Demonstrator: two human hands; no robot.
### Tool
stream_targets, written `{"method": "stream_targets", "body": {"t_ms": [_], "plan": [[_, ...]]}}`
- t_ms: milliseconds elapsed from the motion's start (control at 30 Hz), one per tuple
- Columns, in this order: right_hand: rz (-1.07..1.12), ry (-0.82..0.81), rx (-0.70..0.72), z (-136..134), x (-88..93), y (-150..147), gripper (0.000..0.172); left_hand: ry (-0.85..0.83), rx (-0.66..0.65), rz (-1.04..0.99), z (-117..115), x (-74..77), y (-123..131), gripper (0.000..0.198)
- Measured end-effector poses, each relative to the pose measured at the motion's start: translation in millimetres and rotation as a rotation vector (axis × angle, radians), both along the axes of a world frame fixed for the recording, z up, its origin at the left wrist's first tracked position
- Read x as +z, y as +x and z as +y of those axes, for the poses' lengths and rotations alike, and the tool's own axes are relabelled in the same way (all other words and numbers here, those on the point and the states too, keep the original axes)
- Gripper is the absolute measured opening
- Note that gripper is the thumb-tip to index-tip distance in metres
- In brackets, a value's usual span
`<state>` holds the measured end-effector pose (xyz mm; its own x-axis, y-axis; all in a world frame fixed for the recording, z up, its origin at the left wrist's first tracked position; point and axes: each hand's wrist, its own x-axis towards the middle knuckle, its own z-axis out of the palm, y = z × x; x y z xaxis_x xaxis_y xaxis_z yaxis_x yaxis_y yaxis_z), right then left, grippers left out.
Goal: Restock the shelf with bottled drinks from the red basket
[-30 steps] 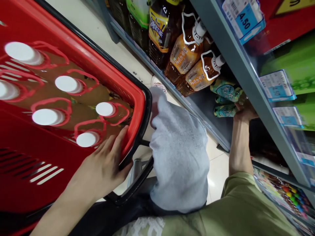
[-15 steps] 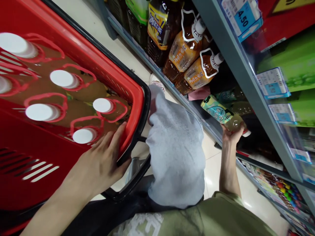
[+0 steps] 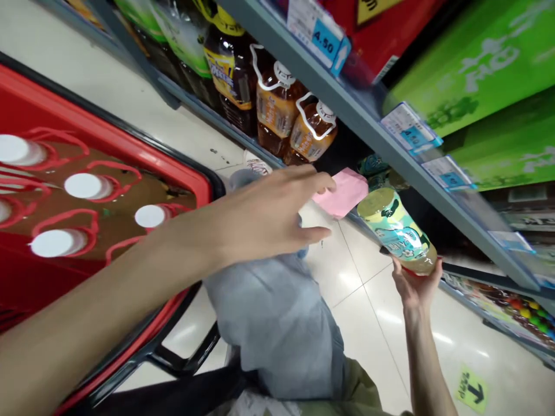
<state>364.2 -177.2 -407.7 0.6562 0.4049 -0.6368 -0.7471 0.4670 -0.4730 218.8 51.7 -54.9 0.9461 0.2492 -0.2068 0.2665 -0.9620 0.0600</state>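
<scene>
— Shop aisle with pale floor tiles point(image 3: 359, 323) on my screen. Where is the bottle?

— I see the bottle point(image 3: 396, 231) in the right hand point(image 3: 414, 286). It is in the air, just in front of the low shelf point(image 3: 208, 115), and it is tilted. The fingers are closed around its lower end. The label is green and yellow, and the liquid is pale.

— And the other hand?

— The left hand point(image 3: 269, 216) holds nothing. It is wide open with the fingers spread, just left of the bottle. Its fingertips are beside a pink packet point(image 3: 347, 193) that lies on the low shelf. I cannot tell if they touch it.

— What is around them?

— Two brown bottles with orange labels point(image 3: 277, 107) and white handles stand on the same shelf, near the pink packet. Above them, the grey upper shelf edge point(image 3: 359, 115) carries blue price tags point(image 3: 325, 41), and green boxes point(image 3: 477, 63) are over it. At the left, the red basket point(image 3: 130, 151) holds bottles with white caps point(image 3: 82, 185). A knee in grey cloth point(image 3: 273, 323) is under the left hand.
</scene>
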Motion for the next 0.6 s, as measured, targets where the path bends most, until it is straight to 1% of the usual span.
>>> {"method": "stream_targets", "body": {"t_ms": [67, 100, 133, 167, 200, 233, 300, 333, 400, 500, 533, 600], "plan": [[0.041, 0.012, 0.002, -13, 7.3, -3, 0.064, 0.145, -0.081, 0.191, -6, -24.1, 38, 0.076], [0.062, 0.022, -0.005, -19, 11.1, -4, 0.065, 0.219, -0.13, 0.252, -11, -36.1, 53, 0.085], [0.085, 0.031, -0.013, -25, 14.8, -5, 0.066, 0.286, -0.178, 0.27, -18, -46.4, 65, 0.081], [0.109, 0.037, -0.025, -30, 18.0, -6, 0.067, 0.339, -0.23, 0.267, -23, -54.0, 75, 0.072], [0.135, 0.045, -0.041, -36, 20.8, -7, 0.068, 0.374, -0.281, 0.253, -28, -58.4, 82, 0.063], [0.16, 0.058, -0.055, -40, 23.1, -8, 0.069, 0.391, -0.327, 0.232, -30, -59.2, 87, 0.056], [0.205, 0.081, -0.086, -49, 26.7, -9, 0.07, 0.386, -0.382, 0.198, -28, -51.0, 91, 0.05], [0.22, 0.082, -0.1, -52, 28.3, -9, 0.069, 0.369, -0.382, 0.179, -24, -43.2, 91, 0.048], [0.232, 0.054, -0.115, -58, 32.1, -9, 0.065, 0.335, -0.331, 0.123, -13, -23.1, 87, 0.045], [0.184, -0.018, -0.096, -63, 41.5, -10, 0.054, 0.263, -0.176, -0.005, 7, 10.5, 73, 0.034], [0.149, -0.031, -0.085, -65, 45.6, -11, 0.05, 0.199, -0.1, -0.063, 14, 21.3, 66, 0.028], [0.082, -0.049, -0.07, -67, 54.4, -11, 0.045, -0.026, 0.089, -0.193, 25, 40.5, 49, 0.02]]}}
